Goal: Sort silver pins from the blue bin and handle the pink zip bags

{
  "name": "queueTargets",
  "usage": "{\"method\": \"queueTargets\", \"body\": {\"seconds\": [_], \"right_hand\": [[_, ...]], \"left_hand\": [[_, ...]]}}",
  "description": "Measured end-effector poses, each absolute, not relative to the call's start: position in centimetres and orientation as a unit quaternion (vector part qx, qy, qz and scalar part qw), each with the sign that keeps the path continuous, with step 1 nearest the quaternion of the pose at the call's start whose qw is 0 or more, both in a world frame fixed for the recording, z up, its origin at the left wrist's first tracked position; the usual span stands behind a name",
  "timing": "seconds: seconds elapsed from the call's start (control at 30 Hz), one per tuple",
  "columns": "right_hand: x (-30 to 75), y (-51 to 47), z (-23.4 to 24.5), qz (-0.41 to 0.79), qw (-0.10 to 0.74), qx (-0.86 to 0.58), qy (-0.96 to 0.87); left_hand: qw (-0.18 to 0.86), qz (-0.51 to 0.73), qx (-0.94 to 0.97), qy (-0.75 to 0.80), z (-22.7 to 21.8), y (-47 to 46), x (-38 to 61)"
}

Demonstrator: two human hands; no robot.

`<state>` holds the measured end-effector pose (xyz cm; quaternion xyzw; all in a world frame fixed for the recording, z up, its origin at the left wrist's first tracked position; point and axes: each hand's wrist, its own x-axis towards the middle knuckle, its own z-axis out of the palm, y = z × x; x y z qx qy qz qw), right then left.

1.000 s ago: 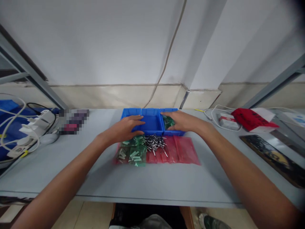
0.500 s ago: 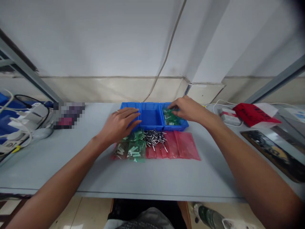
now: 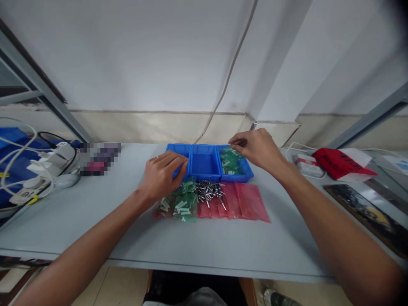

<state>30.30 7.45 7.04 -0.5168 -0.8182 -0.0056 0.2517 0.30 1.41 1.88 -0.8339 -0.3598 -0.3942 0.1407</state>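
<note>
Three blue bins [image 3: 204,149] stand in a row at the back of the grey table [image 3: 207,242]. My right hand [image 3: 256,146] hovers over the far rim of the right bin, fingers pinched together above the green bags [image 3: 230,162] inside it. My left hand [image 3: 161,174] rests over the left bin, fingers curled and closing toward the green bags [image 3: 185,199] lying in front of it. A heap of small metal pins [image 3: 208,191] lies on red plastic bags [image 3: 245,202] just before the bins.
Chargers and white cables [image 3: 41,170] crowd the left end of the table. At the right lie a red pouch [image 3: 338,163], a small white box [image 3: 307,163] with a cable, and a dark mat [image 3: 369,214]. Metal shelf posts stand on both sides.
My right hand has lifted from the right bin's contents to its far rim and pinched. My left hand has drawn back from the middle bin toward the green bags, its fingers curling.
</note>
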Motion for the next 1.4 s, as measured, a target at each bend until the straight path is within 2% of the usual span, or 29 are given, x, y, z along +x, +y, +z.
{"method": "queueTargets", "body": {"seconds": [0.17, 0.23, 0.33, 0.43, 0.5, 0.6, 0.8, 0.87, 0.93, 1.07, 1.23, 1.3, 1.4], "right_hand": [[29.5, 6.6, 7.7, -0.024, 0.361, -0.512, -0.779], [28.6, 5.7, 8.0, 0.007, 0.438, -0.487, -0.756], [26.4, 4.0, 7.8, 0.146, 0.532, -0.443, -0.707], [23.9, 2.2, 6.9, 0.255, 0.540, -0.410, -0.689], [22.8, 1.3, 6.2, 0.281, 0.529, -0.395, -0.696], [22.4, 0.7, 5.9, 0.301, 0.495, -0.381, -0.720], [23.9, 1.7, 6.6, 0.403, 0.385, -0.398, -0.728], [24.5, 2.2, 7.0, 0.390, 0.385, -0.416, -0.726], [24.9, 2.4, 7.4, 0.322, 0.427, -0.437, -0.723], [24.4, 1.8, 7.1, 0.113, 0.514, -0.448, -0.723], [22.7, 0.6, 5.5, -0.018, 0.460, -0.343, -0.819], [22.6, 0.6, 5.5, 0.006, 0.449, -0.332, -0.829], [23.3, 1.1, 6.1, 0.154, 0.432, -0.347, -0.818]], "left_hand": [[0.041, -0.457, -0.812, -0.362, 2.0, 0.9, 0.8], [-0.048, -0.490, -0.783, -0.381, 2.1, 0.6, 1.2], [-0.250, -0.516, -0.728, -0.375, 2.3, 0.1, 1.8], [-0.435, -0.509, -0.674, -0.313, 2.5, -0.3, 2.4], [-0.491, -0.516, -0.634, -0.302, 2.7, -0.4, 2.7], [-0.494, -0.547, -0.595, -0.321, 2.9, -0.4, 2.9], [-0.400, -0.576, -0.605, -0.376, 2.6, -0.1, 2.2], [-0.395, -0.584, -0.597, -0.384, 2.5, 0.2, 2.0], [-0.415, -0.584, -0.584, -0.383, 2.4, 0.5, 1.8], [-0.474, -0.555, -0.587, -0.352, 2.7, 0.3, 2.1], [-0.525, -0.522, -0.583, -0.335, 2.7, -0.3, 2.8], [-0.543, -0.530, -0.560, -0.331, 2.6, -0.3, 2.8], [-0.545, -0.540, -0.549, -0.332, 2.6, -0.1, 2.5]]}}
